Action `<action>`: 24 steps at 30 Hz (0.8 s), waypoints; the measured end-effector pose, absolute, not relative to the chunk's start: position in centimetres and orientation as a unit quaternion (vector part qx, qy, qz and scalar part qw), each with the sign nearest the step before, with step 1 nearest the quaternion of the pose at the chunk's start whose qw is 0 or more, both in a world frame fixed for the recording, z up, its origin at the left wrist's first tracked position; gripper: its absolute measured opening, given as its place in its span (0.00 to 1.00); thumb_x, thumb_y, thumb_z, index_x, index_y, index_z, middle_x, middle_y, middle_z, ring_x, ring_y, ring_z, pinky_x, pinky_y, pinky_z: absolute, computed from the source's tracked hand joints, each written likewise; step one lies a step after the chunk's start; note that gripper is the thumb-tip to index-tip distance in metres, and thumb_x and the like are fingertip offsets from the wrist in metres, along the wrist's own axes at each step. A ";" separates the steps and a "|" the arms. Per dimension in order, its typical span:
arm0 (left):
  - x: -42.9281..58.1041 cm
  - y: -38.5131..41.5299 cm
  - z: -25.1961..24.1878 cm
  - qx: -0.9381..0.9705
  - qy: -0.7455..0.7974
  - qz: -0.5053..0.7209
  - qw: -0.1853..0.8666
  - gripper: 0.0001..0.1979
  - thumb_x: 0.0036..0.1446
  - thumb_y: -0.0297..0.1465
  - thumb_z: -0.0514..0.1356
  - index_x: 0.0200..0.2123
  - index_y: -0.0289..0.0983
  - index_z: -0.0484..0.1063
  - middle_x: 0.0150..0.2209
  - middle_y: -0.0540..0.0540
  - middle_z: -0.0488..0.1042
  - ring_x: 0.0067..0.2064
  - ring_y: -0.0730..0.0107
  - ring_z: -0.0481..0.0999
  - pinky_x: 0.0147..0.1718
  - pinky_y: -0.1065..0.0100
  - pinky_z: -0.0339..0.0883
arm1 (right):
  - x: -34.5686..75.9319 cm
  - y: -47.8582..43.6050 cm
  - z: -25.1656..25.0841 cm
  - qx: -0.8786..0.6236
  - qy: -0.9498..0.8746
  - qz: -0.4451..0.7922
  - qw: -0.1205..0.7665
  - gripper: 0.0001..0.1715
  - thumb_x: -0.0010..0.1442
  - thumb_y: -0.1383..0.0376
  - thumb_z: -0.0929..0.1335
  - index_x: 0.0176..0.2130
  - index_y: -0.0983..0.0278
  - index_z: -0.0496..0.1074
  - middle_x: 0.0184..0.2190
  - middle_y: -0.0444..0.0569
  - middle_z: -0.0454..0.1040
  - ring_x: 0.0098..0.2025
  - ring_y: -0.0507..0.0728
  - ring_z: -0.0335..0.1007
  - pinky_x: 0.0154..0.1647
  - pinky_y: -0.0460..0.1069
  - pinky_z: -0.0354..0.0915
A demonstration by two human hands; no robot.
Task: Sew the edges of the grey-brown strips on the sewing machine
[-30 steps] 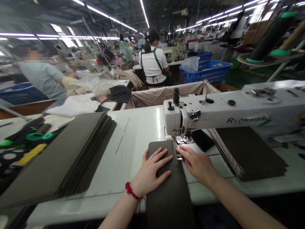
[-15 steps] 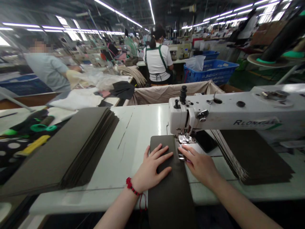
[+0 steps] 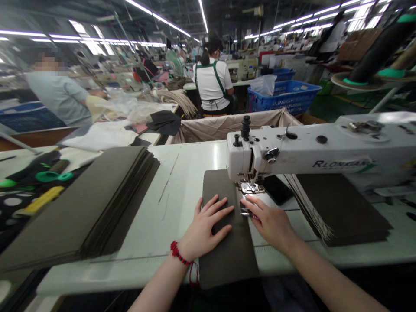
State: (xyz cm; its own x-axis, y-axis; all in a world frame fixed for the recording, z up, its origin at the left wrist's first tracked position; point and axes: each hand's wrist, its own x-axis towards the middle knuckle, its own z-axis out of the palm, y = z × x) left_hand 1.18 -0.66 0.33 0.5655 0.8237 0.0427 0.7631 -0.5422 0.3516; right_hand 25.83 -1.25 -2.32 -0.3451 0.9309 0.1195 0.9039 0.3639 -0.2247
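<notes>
A long dark olive fabric strip (image 3: 224, 255) lies on the white table and runs under the presser foot (image 3: 248, 187) of a white sewing machine (image 3: 312, 154). My left hand (image 3: 204, 227), with a red bead bracelet at the wrist, lies flat on the strip, fingers spread. Just in front of the foot, my right hand (image 3: 269, 221) rests its fingers along the strip's right edge, with a small metal tool under the fingertips.
A tall stack of the same dark pieces (image 3: 81, 208) lies to the left, another fanned stack (image 3: 338, 208) to the right under the machine arm. A black phone (image 3: 276, 190) lies by the foot. People work at tables behind; blue baskets (image 3: 286, 97) stand beyond.
The fabric strip has fed away from me under the foot: its far end now lies beyond the machine head and its near end has come up onto the table. Both hands kept their places.
</notes>
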 end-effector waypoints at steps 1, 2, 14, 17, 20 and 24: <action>1.2 -0.7 0.3 0.872 0.455 0.102 0.148 0.24 0.64 0.41 0.53 0.63 0.54 0.57 0.67 0.54 0.53 0.69 0.55 0.46 0.64 0.41 0.31 | 25.8 -1.3 -2.4 -0.561 -0.817 0.059 0.115 0.32 0.62 0.68 0.62 0.63 0.49 0.57 0.65 0.40 0.57 0.49 0.56 0.72 0.39 0.50 0.70; 1.2 -0.7 0.3 0.873 0.454 0.103 0.147 0.24 0.64 0.41 0.53 0.63 0.54 0.58 0.67 0.53 0.54 0.69 0.54 0.46 0.64 0.41 0.31 | 25.9 -1.3 -2.4 -0.562 -0.817 0.059 0.115 0.33 0.62 0.68 0.62 0.63 0.49 0.57 0.65 0.39 0.57 0.49 0.56 0.72 0.39 0.50 0.70; 1.2 -0.7 0.4 0.874 0.451 0.108 0.143 0.24 0.64 0.39 0.54 0.63 0.53 0.58 0.67 0.53 0.54 0.68 0.55 0.47 0.64 0.41 0.32 | 25.8 -1.2 -2.2 -0.559 -0.819 0.058 0.117 0.32 0.62 0.68 0.62 0.63 0.50 0.57 0.65 0.40 0.58 0.49 0.56 0.72 0.40 0.51 0.71; 1.2 -0.8 0.3 0.874 0.451 0.111 0.142 0.24 0.64 0.39 0.55 0.63 0.52 0.59 0.66 0.52 0.55 0.68 0.54 0.47 0.64 0.41 0.32 | 25.8 -1.3 -2.1 -0.557 -0.820 0.059 0.121 0.32 0.62 0.69 0.62 0.63 0.50 0.58 0.64 0.39 0.58 0.49 0.56 0.72 0.41 0.52 0.71; 1.2 -0.8 0.4 0.873 0.453 0.111 0.144 0.24 0.63 0.39 0.55 0.63 0.53 0.59 0.66 0.52 0.55 0.68 0.54 0.48 0.64 0.41 0.32 | 25.8 -1.3 -2.1 -0.556 -0.820 0.061 0.122 0.33 0.61 0.70 0.62 0.63 0.50 0.57 0.64 0.38 0.58 0.49 0.56 0.72 0.41 0.52 0.71; 1.2 -0.8 0.5 0.872 0.455 0.106 0.147 0.24 0.64 0.40 0.54 0.63 0.53 0.57 0.67 0.53 0.55 0.68 0.54 0.47 0.64 0.41 0.32 | 25.8 -1.3 -2.0 -0.555 -0.820 0.062 0.121 0.32 0.62 0.69 0.62 0.63 0.51 0.58 0.65 0.38 0.58 0.49 0.56 0.72 0.40 0.52 0.71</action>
State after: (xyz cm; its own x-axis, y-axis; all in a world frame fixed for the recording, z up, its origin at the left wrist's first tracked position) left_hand 1.21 -0.76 0.52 0.5630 0.8250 0.0498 0.7628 -0.5418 0.3529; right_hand 25.82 -1.26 -2.00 -0.3538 0.9263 0.1298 0.8962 0.3754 -0.2364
